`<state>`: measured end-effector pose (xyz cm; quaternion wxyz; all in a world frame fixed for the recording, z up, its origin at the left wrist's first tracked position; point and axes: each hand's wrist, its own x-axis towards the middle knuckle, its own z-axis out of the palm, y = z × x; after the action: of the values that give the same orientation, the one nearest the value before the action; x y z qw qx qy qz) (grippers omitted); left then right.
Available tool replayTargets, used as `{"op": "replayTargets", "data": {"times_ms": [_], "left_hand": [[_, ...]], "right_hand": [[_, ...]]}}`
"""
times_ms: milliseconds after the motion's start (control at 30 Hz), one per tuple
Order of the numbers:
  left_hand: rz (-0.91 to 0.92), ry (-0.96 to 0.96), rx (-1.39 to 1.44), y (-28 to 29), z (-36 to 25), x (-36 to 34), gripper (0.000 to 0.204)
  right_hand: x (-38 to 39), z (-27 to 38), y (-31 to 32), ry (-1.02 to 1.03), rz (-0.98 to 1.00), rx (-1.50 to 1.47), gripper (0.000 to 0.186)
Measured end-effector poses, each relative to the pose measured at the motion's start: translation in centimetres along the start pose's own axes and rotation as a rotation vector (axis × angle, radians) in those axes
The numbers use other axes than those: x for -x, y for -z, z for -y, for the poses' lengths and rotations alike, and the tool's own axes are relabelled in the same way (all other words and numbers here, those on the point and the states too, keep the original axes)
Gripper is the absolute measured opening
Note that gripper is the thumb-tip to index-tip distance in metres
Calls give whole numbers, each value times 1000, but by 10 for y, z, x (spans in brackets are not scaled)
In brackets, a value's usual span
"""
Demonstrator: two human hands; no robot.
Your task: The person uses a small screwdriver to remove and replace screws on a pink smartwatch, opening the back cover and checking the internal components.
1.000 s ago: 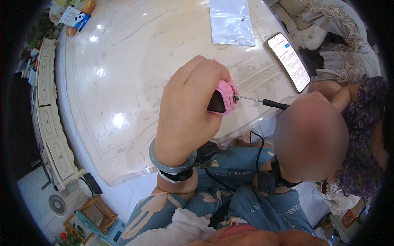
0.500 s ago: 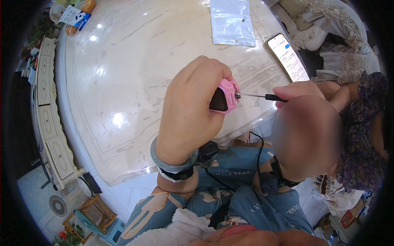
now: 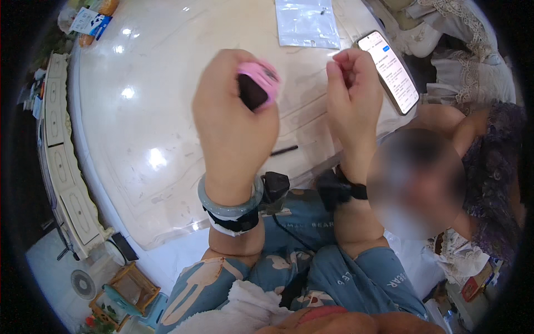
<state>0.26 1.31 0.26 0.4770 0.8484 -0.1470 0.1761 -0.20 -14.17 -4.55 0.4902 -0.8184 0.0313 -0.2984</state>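
Note:
My left hand (image 3: 228, 128) is closed around a small pink watch case (image 3: 266, 83) with a dark face, held above the table and smeared a little by motion. To its right, my right hand (image 3: 359, 100) is raised with thumb and fingers curled together. Whatever it may pinch is too small or hidden to name. Between my wrists, a thin screwdriver (image 3: 285, 151) with a black handle lies on the table near its front edge, apart from both hands.
The pale marble-patterned table (image 3: 139, 183) spreads under my hands. A silvery plastic pouch (image 3: 307, 25) lies at the back, and a lit phone (image 3: 392, 78) is by the right edge. Packaged food (image 3: 90, 23) sits far left. Another person in a dark patterned garment (image 3: 495, 167) is at the right.
My right hand has let go of the screwdriver, which now lies on the table, and has moved up and left. The left hand has shifted up and left with the watch case.

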Motion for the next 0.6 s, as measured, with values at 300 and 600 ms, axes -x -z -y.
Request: {"op": "replayTargets", "data": {"times_ms": [300,600], "left_hand": [[-194,164,18,2,1,-3,26],[-67,86,555,-14,-6,5,36]], "right_hand": [[-1,34,34,46,741,86,22],[3,22,33,104,456,100,9]]}}
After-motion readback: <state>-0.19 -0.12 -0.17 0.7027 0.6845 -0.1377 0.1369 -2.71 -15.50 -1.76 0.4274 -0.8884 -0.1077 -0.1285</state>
